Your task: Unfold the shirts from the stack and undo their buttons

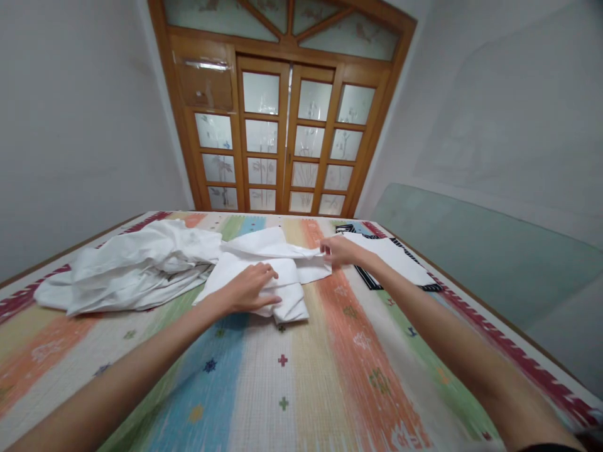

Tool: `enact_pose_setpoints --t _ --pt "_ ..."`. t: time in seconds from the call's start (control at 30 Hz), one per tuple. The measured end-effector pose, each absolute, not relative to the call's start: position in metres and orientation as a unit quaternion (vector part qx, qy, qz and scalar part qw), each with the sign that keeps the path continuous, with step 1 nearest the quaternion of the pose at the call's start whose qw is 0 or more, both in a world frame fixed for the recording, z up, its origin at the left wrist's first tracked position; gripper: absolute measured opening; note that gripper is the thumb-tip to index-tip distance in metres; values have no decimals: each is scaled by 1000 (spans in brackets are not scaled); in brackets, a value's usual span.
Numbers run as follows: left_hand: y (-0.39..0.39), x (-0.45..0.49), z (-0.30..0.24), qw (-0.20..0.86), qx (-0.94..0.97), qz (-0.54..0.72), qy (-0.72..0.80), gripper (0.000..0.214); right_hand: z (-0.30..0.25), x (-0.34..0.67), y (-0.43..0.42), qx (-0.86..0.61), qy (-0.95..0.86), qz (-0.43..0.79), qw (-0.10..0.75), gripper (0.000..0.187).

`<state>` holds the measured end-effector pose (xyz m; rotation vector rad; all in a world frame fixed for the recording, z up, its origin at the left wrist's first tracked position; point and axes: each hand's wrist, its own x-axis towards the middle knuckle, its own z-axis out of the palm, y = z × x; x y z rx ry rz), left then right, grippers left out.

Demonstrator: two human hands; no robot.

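Note:
A partly folded white garment [252,267] lies in front of me on a striped bed mat [282,383]. My left hand [252,287] rests on its near part, thumb and fingers apart, palm toward the cloth. At the right side, my right hand [339,250] pinches a strip of the same garment that stretches out from the folded body. Its fingertips are closed on the cloth's edge. Whether that strip is a sleeve or a hem I cannot tell.
Left of the garment lies a crumpled heap of white cloth [141,267]. Beyond my right hand are flat white pieces with black striped edges [391,257]. A pale green headboard-like panel [490,251] borders the right side, and wooden glass-paned doors [287,135] stand behind the bed.

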<state>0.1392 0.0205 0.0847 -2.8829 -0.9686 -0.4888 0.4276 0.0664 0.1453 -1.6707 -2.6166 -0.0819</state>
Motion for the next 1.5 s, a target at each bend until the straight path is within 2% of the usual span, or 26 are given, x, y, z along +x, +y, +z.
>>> enact_pose_setpoints --t 0.07,0.13,0.23,0.33,0.43,0.57,0.63,0.77,0.83,0.9,1.03,1.13,1.2,1.23,1.3,1.4,1.5 --pt "7 136 69 15 -937 -135 -322 39 120 420 49 -462 -877 114 -69 9" --pt "0 135 61 15 -933 -125 -337 38 95 411 36 -412 -887 193 -71 17" --pt "-1 138 58 30 -921 -125 -367 33 63 398 27 -427 -891 150 13 22" --pt "-3 146 59 35 -889 -100 -446 25 43 388 29 -451 -881 109 94 16" --pt "-7 154 61 -10 -844 -76 -531 36 37 378 31 -455 -867 94 181 17" --pt "-10 158 64 -80 -830 -186 -519 50 46 364 30 -432 -851 103 279 31" --pt "-9 156 63 -96 -832 -227 -497 62 54 358 32 -395 -873 104 267 38" --pt "-2 147 55 -109 -832 -238 -488 84 65 347 44 -357 -914 61 182 33" --pt "0 144 52 -105 -827 -240 -497 87 67 343 51 -369 -915 51 156 34" --pt "-1 142 50 -97 -821 -242 -508 80 69 339 57 -360 -921 51 142 36" --pt "-5 139 48 -56 -824 -272 -493 52 74 329 59 -282 -954 43 96 40" --pt "-6 131 52 -5 -833 -292 -471 22 81 320 55 -309 -951 5 35 23" --pt "-7 125 58 46 -817 -311 -483 7 87 314 51 -361 -932 -4 35 17" --pt "-9 123 63 72 -804 -326 -492 5 91 311 49 -388 -920 4 53 17" --pt "-18 123 74 103 -779 -362 -501 15 100 306 45 -433 -893 58 108 25" --pt "-40 131 96 101 -756 -408 -502 27 116 299 34 -467 -833 222 200 35" --pt "-60 138 117 51 -731 -428 -529 26 135 294 18 -464 -743 396 277 29"
